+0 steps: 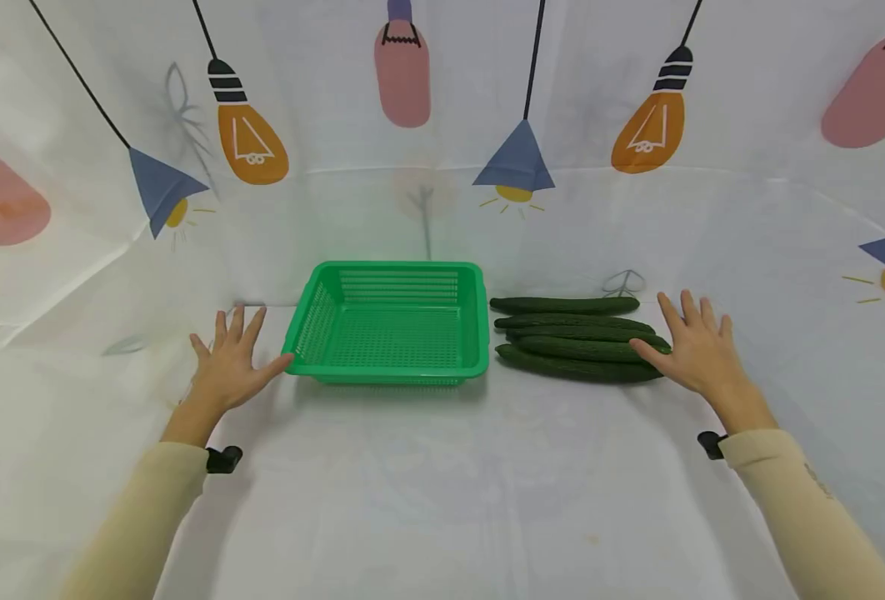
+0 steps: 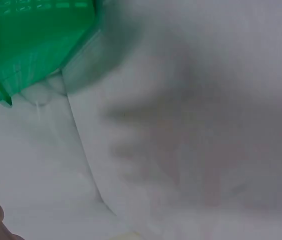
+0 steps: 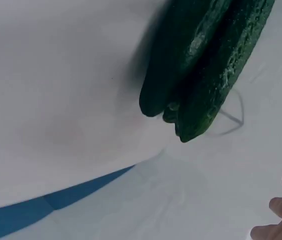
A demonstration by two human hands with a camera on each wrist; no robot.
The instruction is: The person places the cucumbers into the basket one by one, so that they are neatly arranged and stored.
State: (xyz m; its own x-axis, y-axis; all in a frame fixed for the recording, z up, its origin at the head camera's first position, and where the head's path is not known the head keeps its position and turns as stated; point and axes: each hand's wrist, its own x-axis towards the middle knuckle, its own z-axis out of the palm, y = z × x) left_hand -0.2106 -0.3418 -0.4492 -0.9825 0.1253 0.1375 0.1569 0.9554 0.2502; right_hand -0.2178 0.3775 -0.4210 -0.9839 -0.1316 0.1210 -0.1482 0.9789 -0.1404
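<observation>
Left hand (image 1: 229, 368) and right hand (image 1: 701, 357) outspread

The basket (image 1: 397, 337) is bright green all over, and rows of little holes make a grid pattern on it. The cucumbers (image 1: 581, 346) on the right are dark green, with paler specks and streaks on their skin. The bench (image 1: 427, 475) is white. The far sheet (image 1: 337, 217) is white too, with pictures on it: orange bulbs (image 1: 251, 137) with white lines inside and black-and-white stripy tops, blue lamp shades (image 1: 516, 158) with yellow below, and pink shapes (image 1: 402, 87), some with black zigzags. The sleeves (image 1: 127, 508) are pale yellow.
</observation>
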